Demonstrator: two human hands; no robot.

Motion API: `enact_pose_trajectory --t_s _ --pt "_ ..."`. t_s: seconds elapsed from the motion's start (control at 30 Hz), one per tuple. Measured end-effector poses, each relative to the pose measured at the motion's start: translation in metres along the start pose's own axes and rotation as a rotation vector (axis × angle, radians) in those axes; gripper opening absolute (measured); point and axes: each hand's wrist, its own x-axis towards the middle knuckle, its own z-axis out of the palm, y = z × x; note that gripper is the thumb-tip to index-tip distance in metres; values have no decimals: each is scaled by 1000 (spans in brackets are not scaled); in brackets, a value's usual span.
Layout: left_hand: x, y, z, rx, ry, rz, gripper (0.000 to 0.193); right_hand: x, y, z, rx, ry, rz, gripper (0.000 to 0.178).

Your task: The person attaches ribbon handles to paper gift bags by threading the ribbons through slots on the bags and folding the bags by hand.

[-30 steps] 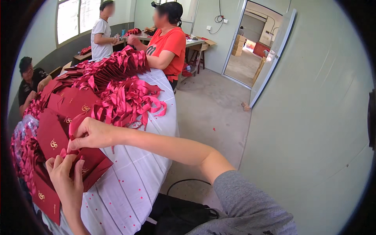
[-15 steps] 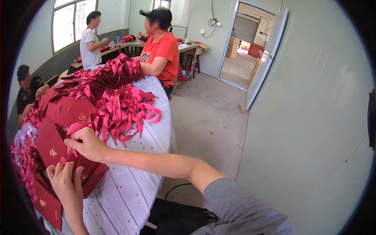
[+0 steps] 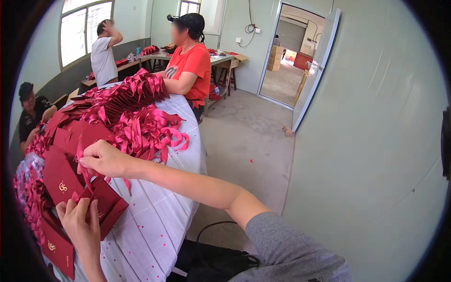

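A dark red paper gift bag stands tilted at the table's near left part, with a gold emblem partly covered by fingers. My left hand is closed at its top edge, and a bit of pink-red ribbon shows by the fingertips. Just above the bag, my right hand pinches a satin ribbon that runs down toward the bag's opening. More of these bags lie flat beside and beyond my hands. Where the ribbon enters the bag is hidden by my fingers.
A white cloth with red dots covers the table. Piled bags with loose ribbons fill its far side. A person in red stands at the far edge; others are at the left and back. An open door is beyond.
My right hand has shifted slightly, and the ribbon now hangs straighter below it. My left hand stays at the bag. The person in white has raised a hand to their head.
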Motion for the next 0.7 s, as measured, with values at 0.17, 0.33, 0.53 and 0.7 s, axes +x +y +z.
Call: enact_pose_trajectory --t_s 0.17,0.33,0.53,0.7 --pt "2 1 1 3 1 38 16 3 -5 1 -71 11 -23 22" --pt "2 1 0 -1 6 41 15 6 -5 5 30 56 131 20" --pt "2 1 2 1 16 56 13 14 17 -10 182 -219 -54 25" --pt "0 -1 1 21 7 36 12 10 10 -10 29 -354 8 28"
